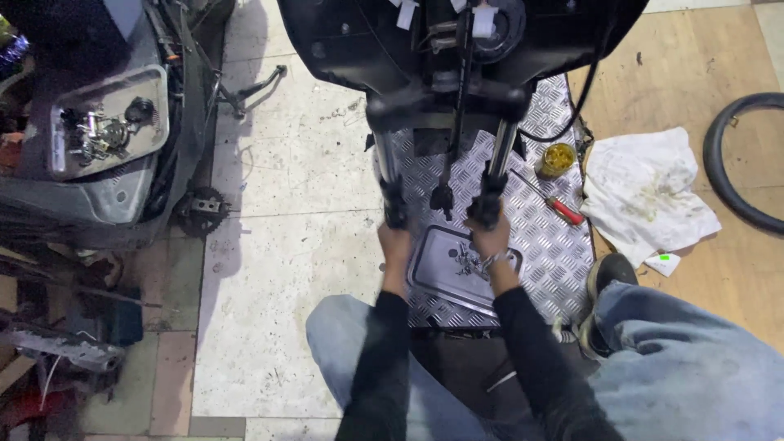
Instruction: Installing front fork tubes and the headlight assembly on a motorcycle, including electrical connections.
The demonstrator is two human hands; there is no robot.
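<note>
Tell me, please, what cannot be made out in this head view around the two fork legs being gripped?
- Both hands, left and right: palms and fingertips wrapped behind the fork legs.
- Small parts in the metal tray: too small, partly behind the right wrist.
- Scooter body: cut off by the top edge.

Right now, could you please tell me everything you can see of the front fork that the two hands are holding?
The front fork has two parallel legs hanging from a black scooter body: shiny metal tubes above, black lower ends. No wheel sits between them. The left hand grips the lower end of one leg, the right hand the other. It hangs over a silver checker-plate platform, just beyond a shallow metal tray of small parts. A thin black rod or cable runs down between the legs.
</note>
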